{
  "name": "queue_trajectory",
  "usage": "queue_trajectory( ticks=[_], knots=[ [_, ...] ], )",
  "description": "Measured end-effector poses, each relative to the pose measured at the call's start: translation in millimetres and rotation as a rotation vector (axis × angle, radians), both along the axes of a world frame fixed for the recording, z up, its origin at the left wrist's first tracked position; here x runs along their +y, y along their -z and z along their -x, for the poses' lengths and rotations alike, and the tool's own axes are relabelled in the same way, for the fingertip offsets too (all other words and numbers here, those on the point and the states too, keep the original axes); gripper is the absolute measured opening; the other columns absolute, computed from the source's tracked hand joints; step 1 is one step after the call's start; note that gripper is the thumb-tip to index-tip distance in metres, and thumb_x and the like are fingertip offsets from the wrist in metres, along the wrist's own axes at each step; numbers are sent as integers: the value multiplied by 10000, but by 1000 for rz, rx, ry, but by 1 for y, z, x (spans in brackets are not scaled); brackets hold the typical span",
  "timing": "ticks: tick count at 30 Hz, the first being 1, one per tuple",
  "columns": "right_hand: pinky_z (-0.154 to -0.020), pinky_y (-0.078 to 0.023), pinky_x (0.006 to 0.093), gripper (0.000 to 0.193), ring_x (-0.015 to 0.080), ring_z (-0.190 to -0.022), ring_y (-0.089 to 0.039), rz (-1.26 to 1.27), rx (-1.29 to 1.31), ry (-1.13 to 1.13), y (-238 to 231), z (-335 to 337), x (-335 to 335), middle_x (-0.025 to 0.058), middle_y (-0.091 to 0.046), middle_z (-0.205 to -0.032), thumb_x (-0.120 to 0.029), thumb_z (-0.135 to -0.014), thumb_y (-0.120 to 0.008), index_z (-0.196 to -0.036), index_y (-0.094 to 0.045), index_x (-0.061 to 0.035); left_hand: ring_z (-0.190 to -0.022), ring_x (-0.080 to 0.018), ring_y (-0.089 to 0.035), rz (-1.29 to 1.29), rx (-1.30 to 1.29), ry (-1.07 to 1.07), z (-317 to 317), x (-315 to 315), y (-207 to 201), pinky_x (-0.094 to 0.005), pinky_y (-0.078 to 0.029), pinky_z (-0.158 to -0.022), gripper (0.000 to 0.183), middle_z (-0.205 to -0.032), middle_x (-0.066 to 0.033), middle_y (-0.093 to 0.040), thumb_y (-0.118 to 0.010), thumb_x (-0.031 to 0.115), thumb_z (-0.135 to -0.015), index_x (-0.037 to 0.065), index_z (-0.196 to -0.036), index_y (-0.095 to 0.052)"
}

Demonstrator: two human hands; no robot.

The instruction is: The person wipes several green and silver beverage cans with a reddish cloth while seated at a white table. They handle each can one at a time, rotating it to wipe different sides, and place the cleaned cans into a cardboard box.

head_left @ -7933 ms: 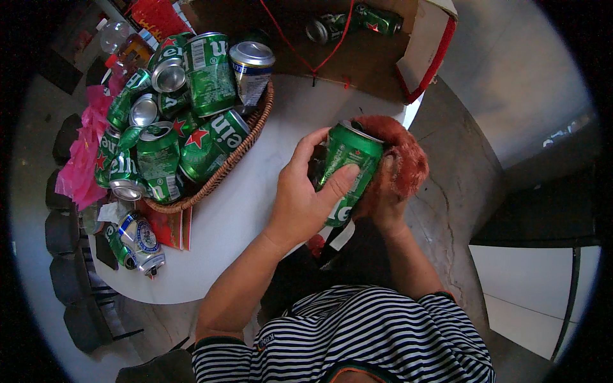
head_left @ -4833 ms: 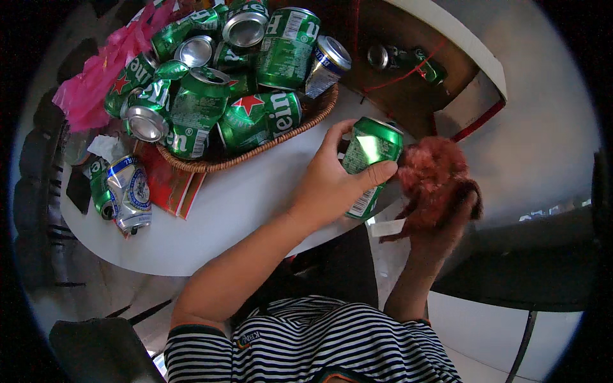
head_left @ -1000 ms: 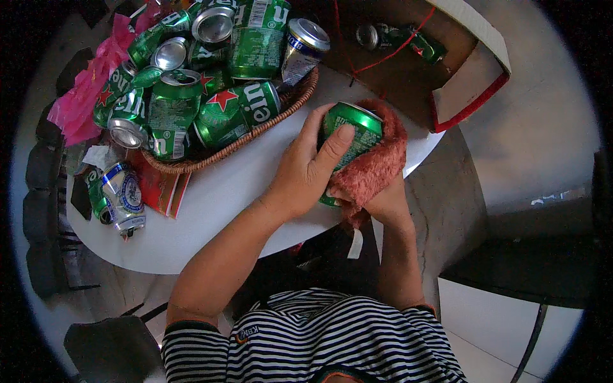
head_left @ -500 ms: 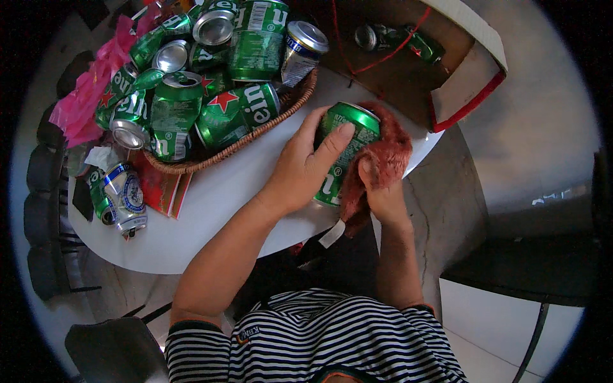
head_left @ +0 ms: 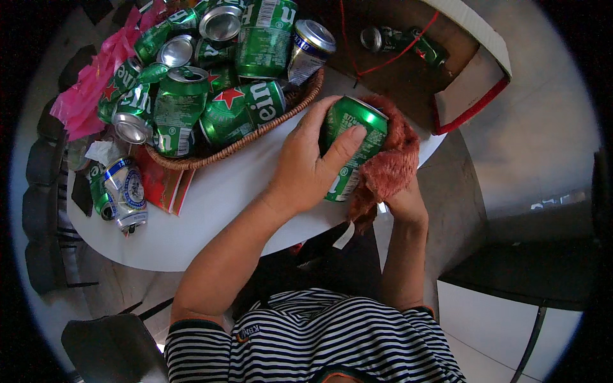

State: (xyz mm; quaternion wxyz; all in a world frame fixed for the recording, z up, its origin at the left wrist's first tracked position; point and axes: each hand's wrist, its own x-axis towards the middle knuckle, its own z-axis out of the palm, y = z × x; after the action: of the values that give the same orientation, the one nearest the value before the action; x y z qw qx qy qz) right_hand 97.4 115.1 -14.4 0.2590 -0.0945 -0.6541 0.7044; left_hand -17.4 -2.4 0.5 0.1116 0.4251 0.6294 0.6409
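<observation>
A green beer can (head_left: 357, 120) is tilted in front of me over the white table. My left hand (head_left: 313, 159) grips its left side, with the thumb across the front and the fingers behind. A reddish-brown cloth (head_left: 391, 163) lies against the can's right side. My right hand (head_left: 406, 199) is closed on that cloth and presses it to the can; most of its fingers are hidden under the fabric. From the cloth's lower end hangs a white label. Just beyond my left hand stands a wicker basket (head_left: 255, 133) heaped with green cans and a blue-and-silver one.
A cardboard box (head_left: 469, 105) with a red cord and cans inside sits at the far right. Silver (head_left: 129, 195) and green cans lie left of the basket, beside a red packet (head_left: 159, 185). Pink plastic (head_left: 86, 99) hangs at the left. A dark chair (head_left: 115, 350) stands lower left.
The can and both hands have shifted slightly to the right. The cloth has moved farther up the can's right side, and my right hand is now more covered by it.
</observation>
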Motion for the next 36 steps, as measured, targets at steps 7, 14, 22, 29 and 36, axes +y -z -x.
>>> queue_trajectory(
  ticks=[7, 14, 22, 29, 36],
  knots=[
    [-1011, -341, 354, 999, 233, -1194, -427, -147, 275, -28, -2, 15, 1, 109, -414, -1302, -244, -506, -834, -1334, -331, -2, -983, -368, -567, 49, 133, -19, -1, -3, -7, -381, -446, -831, 580, -1091, -245, -546, -557, 413, -868, 5, -1244, -391],
    [-988, -359, 348, 911, 228, -1132, -470, -265, 213, 260, 2, 17, -9, 108, -452, -1261, -229, -515, -822, -1281, -381, -8, -1046, -414, -528, 19, 134, 77, -6, -4, 3, -399, -430, -863, 536, -1152, -255, -515, -456, 394, -922, 17, -1288, -353],
    [-969, -378, 337, 974, 212, -1111, -488, -426, 148, 190, -2, 15, -7, 109, -464, -1237, -260, -475, -839, -1292, -374, -4, -994, -302, -559, -37, -1, 14, -7, 0, 7, -335, -414, -876, 360, -1082, -195, -553, -364, 263, -978, 40, -1253, -428],
    [-972, -375, 328, 977, 207, -1136, -474, -316, 274, 217, 7, 20, -11, 115, -476, -1226, -249, -476, -848, -1290, -374, 8, -944, -268, -565, -46, -35, -14, -6, 2, 9, -308, -424, -847, 315, -1024, -177, -571, -347, 209, -983, 56, -1231, -467],
    [-996, -350, 336, 906, 231, -1162, -446, -464, 114, 132, 1, 10, 8, 139, -450, -1250, -194, -550, -828, -1284, -341, 16, -917, -347, -591, 87, -63, -19, -12, -3, 2, -337, -444, -802, 315, -989, -220, -585, -348, 217, -981, 51, -1217, -474]
  ],
)
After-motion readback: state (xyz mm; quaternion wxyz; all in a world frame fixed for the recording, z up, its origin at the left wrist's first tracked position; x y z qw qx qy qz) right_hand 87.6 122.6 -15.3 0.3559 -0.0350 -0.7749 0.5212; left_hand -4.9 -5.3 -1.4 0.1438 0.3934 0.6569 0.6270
